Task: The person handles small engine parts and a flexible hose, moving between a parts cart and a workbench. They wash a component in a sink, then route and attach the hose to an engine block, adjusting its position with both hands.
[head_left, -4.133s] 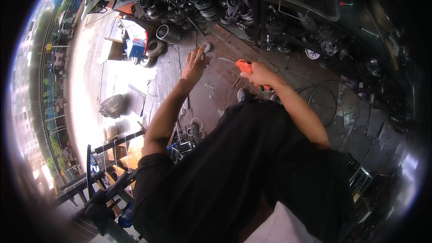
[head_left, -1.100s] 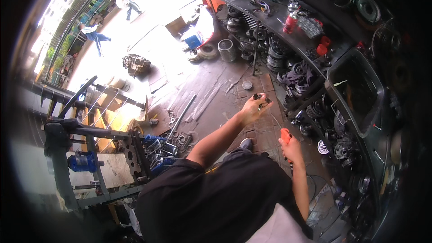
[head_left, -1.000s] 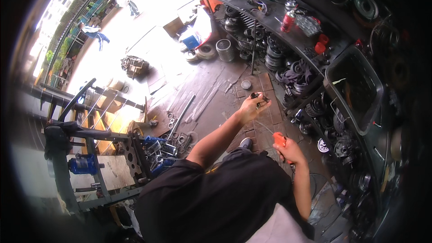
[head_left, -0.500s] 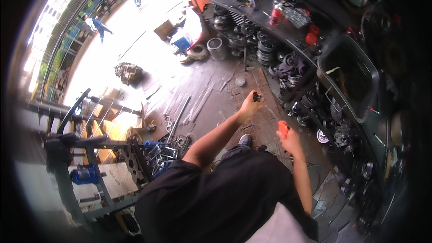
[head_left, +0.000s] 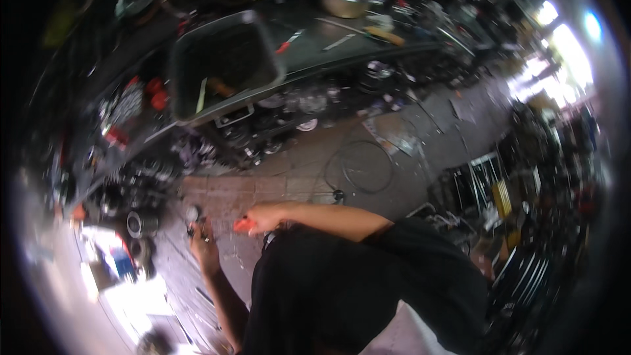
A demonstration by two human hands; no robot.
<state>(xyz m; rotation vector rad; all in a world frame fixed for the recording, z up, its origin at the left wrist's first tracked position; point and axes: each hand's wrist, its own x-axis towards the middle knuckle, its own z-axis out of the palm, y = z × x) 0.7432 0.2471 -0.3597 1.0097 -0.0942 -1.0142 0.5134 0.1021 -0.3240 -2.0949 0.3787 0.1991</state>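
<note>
My left hand [head_left: 206,250] is closed around a small dark object [head_left: 191,229], whose kind blur hides. My right hand [head_left: 268,215] grips an orange tool [head_left: 245,225]; its exact kind does not show. The two hands are apart, both held in front of my body over the floor. Beyond the left hand lies a small round pale lid-like piece [head_left: 192,213].
A dark workbench [head_left: 315,49] runs across the far side, holding a large black tray [head_left: 276,69] and scattered tools. Metal parts [head_left: 309,100] crowd beneath it. A coiled hose [head_left: 392,174] lies on the floor. At the left stands a metal cylinder [head_left: 136,224].
My view has swung to the right, so the bench now spans the far side. Both hands keep hold of their things. The picture is more blurred.
</note>
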